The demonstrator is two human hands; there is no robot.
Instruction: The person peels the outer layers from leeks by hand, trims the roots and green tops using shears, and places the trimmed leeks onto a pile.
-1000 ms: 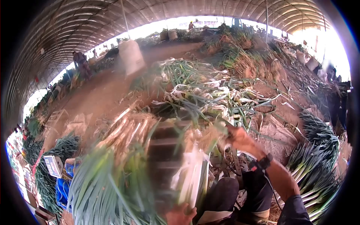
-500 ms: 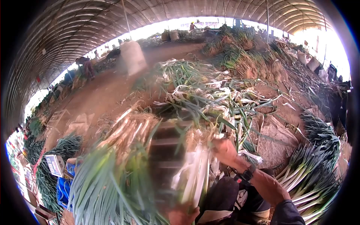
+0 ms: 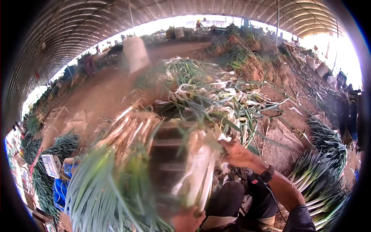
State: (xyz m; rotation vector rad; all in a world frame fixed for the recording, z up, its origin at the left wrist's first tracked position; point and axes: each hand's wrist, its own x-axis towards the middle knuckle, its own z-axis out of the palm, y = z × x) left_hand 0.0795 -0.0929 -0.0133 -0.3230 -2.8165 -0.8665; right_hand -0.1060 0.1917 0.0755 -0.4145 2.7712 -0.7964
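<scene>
My left hand (image 3: pixel 188 219), low in the head view, is closed round the stalks of a few long green onions (image 3: pixel 201 170). Their white shafts slant up in front of my knees, and the blurred root ends point away from me. Beside those root ends is my right hand (image 3: pixel 241 154), its fingers curled in. A pale scrap shows at its fingertips, but what it grips I cannot make out. To the left, a large bundle of untrimmed green onions (image 3: pixel 131 127) lies with brown roots outward and green leaves (image 3: pixel 91 189) toward me. Dark slats (image 3: pixel 168 150) show between the two.
Stripped leaves and peelings (image 3: pixel 216 96) lie heaped ahead. Cleaned green onions (image 3: pixel 313 181) are stacked at the right beside a sack (image 3: pixel 284 143). A scale display (image 3: pixel 51 165) and blue container (image 3: pixel 60 193) stand left. A tall white sack (image 3: pixel 135 54) stands farther off. Dust blurs the middle.
The whole view has shifted slightly. My right hand has drawn back a little to the right from the root ends, and its fingers show more clearly. My left hand keeps its hold.
</scene>
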